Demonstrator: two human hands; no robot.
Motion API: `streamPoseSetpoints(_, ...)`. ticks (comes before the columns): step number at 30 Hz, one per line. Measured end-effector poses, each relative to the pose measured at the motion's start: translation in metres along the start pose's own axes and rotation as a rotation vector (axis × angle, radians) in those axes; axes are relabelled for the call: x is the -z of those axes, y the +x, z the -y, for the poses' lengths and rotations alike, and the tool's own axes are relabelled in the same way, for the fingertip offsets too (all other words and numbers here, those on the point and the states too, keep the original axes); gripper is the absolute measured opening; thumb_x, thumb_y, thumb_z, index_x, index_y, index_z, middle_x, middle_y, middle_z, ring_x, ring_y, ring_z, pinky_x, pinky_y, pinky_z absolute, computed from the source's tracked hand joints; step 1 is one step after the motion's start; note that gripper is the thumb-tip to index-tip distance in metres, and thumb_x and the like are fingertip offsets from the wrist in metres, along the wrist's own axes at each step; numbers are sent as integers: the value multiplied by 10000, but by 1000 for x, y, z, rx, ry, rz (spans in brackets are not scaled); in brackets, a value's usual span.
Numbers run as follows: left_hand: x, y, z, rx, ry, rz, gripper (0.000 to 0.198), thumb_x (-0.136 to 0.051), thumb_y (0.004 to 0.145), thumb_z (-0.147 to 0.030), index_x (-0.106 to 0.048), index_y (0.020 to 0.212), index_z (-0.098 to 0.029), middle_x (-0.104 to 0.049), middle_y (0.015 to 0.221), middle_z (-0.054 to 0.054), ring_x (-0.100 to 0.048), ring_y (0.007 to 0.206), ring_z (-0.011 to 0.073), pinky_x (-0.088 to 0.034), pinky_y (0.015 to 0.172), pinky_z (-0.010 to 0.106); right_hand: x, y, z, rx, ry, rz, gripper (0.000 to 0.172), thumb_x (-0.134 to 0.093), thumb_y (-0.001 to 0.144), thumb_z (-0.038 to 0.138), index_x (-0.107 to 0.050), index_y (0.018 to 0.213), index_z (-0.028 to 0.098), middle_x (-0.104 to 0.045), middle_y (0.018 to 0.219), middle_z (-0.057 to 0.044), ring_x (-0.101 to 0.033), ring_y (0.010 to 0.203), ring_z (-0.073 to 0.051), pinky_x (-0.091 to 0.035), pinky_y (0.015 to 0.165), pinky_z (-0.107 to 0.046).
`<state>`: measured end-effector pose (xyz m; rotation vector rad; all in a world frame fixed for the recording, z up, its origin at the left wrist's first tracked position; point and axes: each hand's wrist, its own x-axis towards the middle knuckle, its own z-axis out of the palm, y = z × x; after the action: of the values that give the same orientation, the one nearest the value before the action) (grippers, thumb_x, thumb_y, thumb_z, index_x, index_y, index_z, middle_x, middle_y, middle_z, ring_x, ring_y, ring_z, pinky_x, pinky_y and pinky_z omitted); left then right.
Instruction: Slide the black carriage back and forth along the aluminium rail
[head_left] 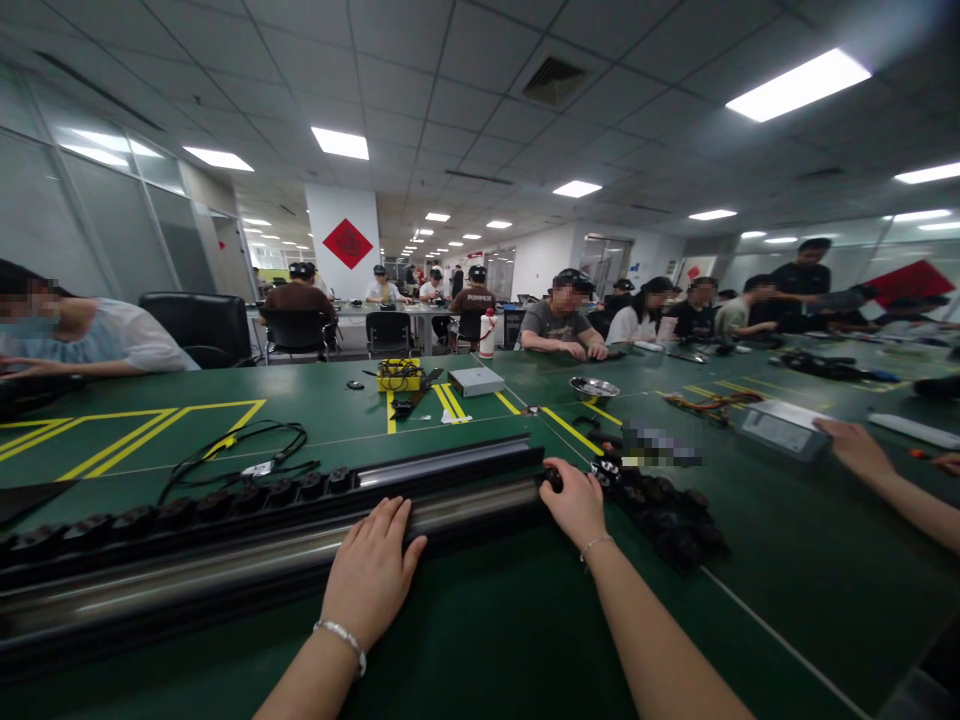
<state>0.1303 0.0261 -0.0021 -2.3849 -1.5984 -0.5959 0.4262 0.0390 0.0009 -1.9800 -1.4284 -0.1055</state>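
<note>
Head view: green desk (480,640), yellow tape lines (135,440); large office, seated people (556,328) beyond, bright ceiling panels (799,85), red diamond (348,244) on white pillar (364,205). Long black rail (247,557) with shiny channel lies across desk. Left grip (373,575) rests on top of it, palm down, thumb spread. Right grip (577,505), at rail's right end, pinches small black part (553,479). Second rail (450,464) just behind.
</note>
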Motion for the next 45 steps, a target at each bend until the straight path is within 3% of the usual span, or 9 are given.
streamPoseSetpoints(6, -3, 0, 0, -7, -1, -15, 472, -353, 862, -421, -506, 1224, -160, -523, 1281, 100, -460, 1187, 234, -370, 983, 391, -5, 0, -3, 4, -46, -21, 360, -447, 713, 251, -557, 1055, 250, -582, 1144, -38, -424, 1180, -204, -161, 1033, -453)
streamPoseSetpoints(15, -4, 0, 1, 5, -10, -18, 485, -342, 866, -433, -484, 1245, -166, -507, 1293, 101, -446, 1193, 228, -346, 994, 385, -4, 2, -4, -4, -21, 25, 354, -436, 722, 276, -559, 1052, 236, -585, 1146, -43, -445, 1162, -206, -142, 1038, -456)
streamPoseSetpoints(27, 1, 7, -21, 64, 90, 8, 570, -357, 818, -568, -378, 1321, -301, -534, 1193, 147, -474, 1129, 290, -345, 932, 446, -3, 0, 0, -5, -20, 30, 335, -425, 731, 274, -560, 1035, 232, -577, 1162, -53, -432, 1176, -209, -141, 1035, -467)
streamPoseSetpoints(33, 3, 12, -32, 94, 91, 29, 588, -366, 804, -587, -472, 1266, -239, -523, 1222, 155, -447, 1161, 304, -330, 961, 440, -4, 1, 0, -5, -8, 24, 348, -436, 723, 268, -557, 1048, 232, -582, 1149, -45, -443, 1159, -205, -137, 1038, -458)
streamPoseSetpoints(39, -12, 14, -43, 10, 78, 12, 665, -376, 816, -541, -454, 1254, -46, -469, 1308, 185, -386, 1233, 289, -295, 1026, 412, -3, 1, 0, -11, 7, 27, 374, -445, 722, 277, -548, 1078, 228, -584, 1140, -42, -482, 1105, -200, -158, 1034, -451)
streamPoseSetpoints(45, -19, 14, -41, 10, 72, -44, 600, -379, 829, -495, -472, 1236, -64, -497, 1282, 180, -415, 1213, 283, -330, 1002, 416, 0, 2, 1, -15, -13, 55, 330, -449, 719, 272, -582, 1019, 237, -585, 1131, -43, -441, 1154, -212, -61, 1045, -516)
